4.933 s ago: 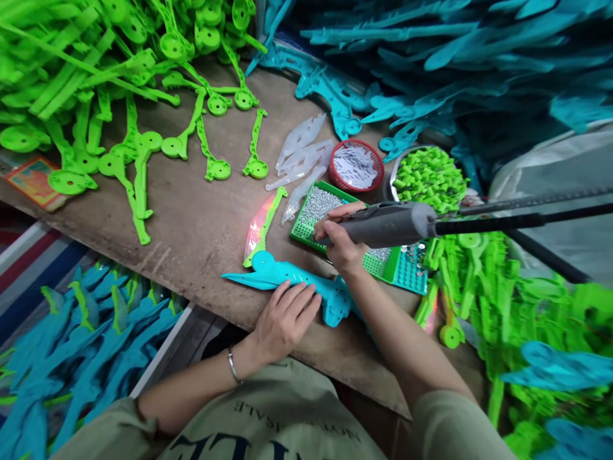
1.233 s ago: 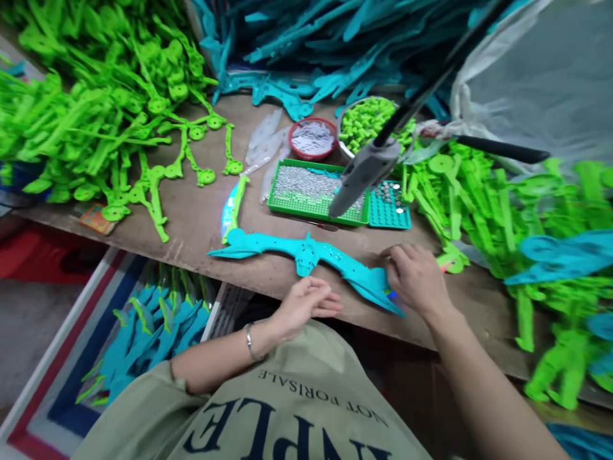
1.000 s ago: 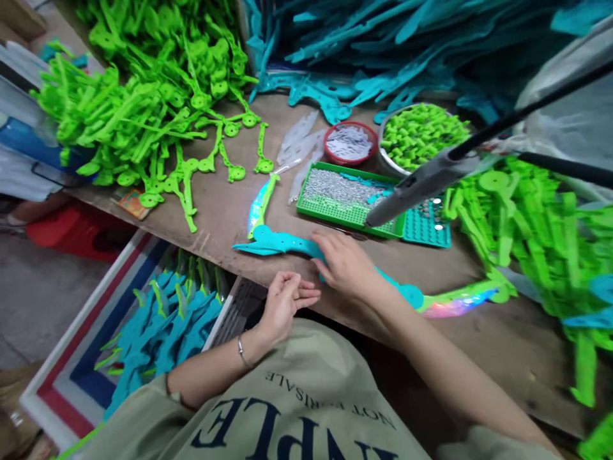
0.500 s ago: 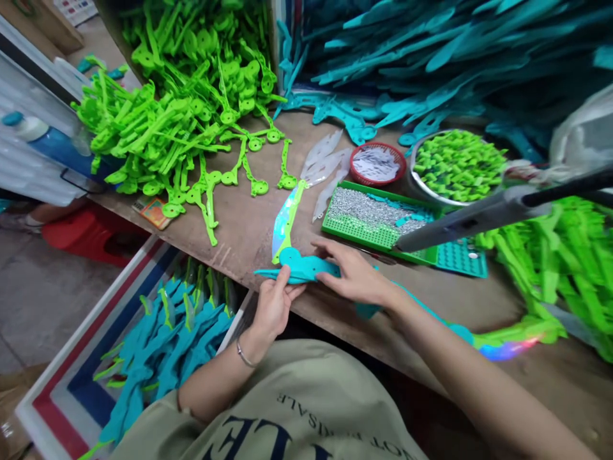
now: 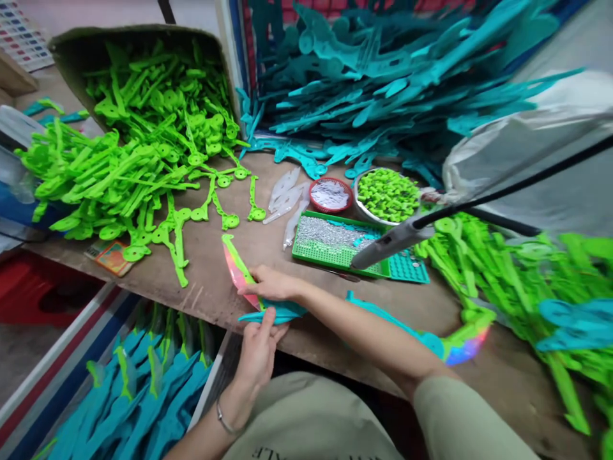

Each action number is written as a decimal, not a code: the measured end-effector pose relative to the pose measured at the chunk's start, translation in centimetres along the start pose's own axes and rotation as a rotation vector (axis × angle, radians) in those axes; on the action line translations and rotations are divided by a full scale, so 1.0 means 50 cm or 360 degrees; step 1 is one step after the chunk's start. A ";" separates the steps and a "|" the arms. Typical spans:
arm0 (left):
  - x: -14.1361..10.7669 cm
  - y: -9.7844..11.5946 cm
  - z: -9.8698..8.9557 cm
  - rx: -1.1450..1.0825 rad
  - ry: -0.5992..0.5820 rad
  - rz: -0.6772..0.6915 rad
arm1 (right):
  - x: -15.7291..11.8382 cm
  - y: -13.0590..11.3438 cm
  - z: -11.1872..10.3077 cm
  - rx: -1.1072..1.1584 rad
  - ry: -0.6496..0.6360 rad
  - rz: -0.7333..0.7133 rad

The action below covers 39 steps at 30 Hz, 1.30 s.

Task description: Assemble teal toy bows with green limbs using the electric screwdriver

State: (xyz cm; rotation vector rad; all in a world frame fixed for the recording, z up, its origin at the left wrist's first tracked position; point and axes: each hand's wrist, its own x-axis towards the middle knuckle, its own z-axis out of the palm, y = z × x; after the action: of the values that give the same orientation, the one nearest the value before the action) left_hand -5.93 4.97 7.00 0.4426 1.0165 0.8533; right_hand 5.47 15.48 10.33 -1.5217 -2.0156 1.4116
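Note:
Near the front edge of the table, my left hand (image 5: 261,342) is closed on a teal plastic toy piece (image 5: 282,312), thumb on top. A bright green plastic arm (image 5: 230,238) with a clear blade, glowing pink and yellow, joins the teal piece and points up and left. My right hand (image 5: 272,284) reaches across and pinches this green arm low down, close to the joint. The fingers hide part of the joint. To the right, under my right forearm, lies a similar teal and green toy (image 5: 431,344) with a glowing blade.
Green arms (image 5: 110,172) heap at the left, and teal pieces (image 5: 383,89) pile at the back. A green tray (image 5: 335,239) of small metal parts, a red basket (image 5: 330,209) and a bowl of green bits (image 5: 387,191) stand mid-table. A grey rod-like tool (image 5: 387,243) hangs over the tray.
My right hand has moved from the teal piece to the green arm, which now leans further left. The blade's glow has turned from blue to pink. The camera view has shifted.

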 end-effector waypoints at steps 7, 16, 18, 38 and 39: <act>0.019 0.012 0.014 -0.0259 0.0232 -0.0102 | -0.120 0.019 0.007 -0.0148 0.0495 -0.0361; 0.018 0.071 -0.017 -0.0022 0.0277 -0.0560 | -0.417 0.183 -0.128 -0.0396 -0.0126 0.0170; 0.012 0.076 -0.036 0.0083 0.0196 -0.0677 | -0.448 0.237 -0.185 -0.0593 0.0174 0.0384; 0.090 0.022 0.040 0.2897 -0.0616 0.1457 | -0.010 0.271 -0.406 -0.1619 0.0888 0.0287; 0.088 0.024 0.038 0.2902 -0.0639 0.1449 | -0.010 0.273 -0.405 -0.1602 0.0875 0.0315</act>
State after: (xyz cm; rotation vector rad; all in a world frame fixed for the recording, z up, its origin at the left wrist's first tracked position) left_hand -3.61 9.30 6.28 2.6347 0.9413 0.2864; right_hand 27.63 25.81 9.72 -2.1667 -2.2986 -0.1521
